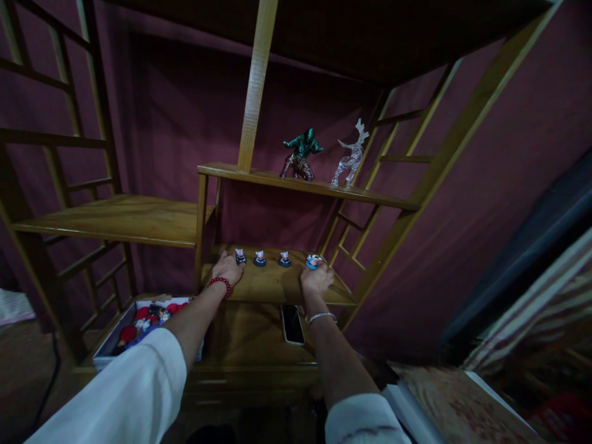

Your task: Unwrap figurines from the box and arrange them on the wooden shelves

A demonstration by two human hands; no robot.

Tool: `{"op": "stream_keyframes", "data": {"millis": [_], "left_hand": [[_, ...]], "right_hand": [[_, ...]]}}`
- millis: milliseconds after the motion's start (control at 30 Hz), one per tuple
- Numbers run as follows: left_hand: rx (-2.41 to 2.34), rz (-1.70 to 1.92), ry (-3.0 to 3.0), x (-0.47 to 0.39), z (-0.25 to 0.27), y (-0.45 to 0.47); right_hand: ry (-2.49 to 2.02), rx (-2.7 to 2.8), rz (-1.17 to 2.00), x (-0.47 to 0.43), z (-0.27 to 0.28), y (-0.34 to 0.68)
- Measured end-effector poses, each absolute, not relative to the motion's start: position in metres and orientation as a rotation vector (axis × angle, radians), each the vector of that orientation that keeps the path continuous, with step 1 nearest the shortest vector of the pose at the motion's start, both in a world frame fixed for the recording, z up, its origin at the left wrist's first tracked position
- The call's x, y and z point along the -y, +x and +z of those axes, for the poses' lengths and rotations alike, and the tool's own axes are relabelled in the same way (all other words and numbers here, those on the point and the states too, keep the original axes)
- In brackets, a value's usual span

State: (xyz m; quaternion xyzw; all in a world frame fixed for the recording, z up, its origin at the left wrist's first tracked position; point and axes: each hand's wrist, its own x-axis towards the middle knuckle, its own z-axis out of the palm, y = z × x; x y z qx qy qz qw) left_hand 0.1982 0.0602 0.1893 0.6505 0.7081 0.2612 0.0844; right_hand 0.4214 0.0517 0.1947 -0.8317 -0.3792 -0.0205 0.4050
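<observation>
Both my arms reach onto a low wooden shelf board (263,287). With its fingers closed, my left hand (227,269) holds the side of a small dark-and-white figurine (239,255) at the left end of a row. My right hand (316,280) is closed around a blue-and-white figurine (314,262) at the right end; its fingertips are partly hidden. Between the hands stand two more small figurines, one left of centre (259,258) and one right of centre (284,259), upright and apart from each other.
Above the row, a higher shelf (263,177) carries a green-and-bronze figure (303,154) and a clear deer figurine (351,157). A phone (292,324) lies on the lower surface. At lower left, a white box (107,345) holds several red and blue items. A wooden upright (256,92) divides the unit.
</observation>
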Motion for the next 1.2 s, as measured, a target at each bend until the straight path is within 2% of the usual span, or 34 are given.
{"op": "stream_keyframes", "data": {"millis": [367, 700, 1200], "left_hand": [[-2.132, 0.793, 1.934, -0.060, 0.189, 0.199], [-2.144, 0.798, 1.937, -0.060, 0.189, 0.200], [-2.142, 0.784, 1.936, -0.060, 0.189, 0.200]], "right_hand": [[-2.146, 1.037, -0.146, -0.068, 0.191, 0.434], [-2.255, 1.025, 0.050, -0.078, 0.199, 0.445], [-2.306, 1.125, 0.051, -0.088, 0.199, 0.450]]}}
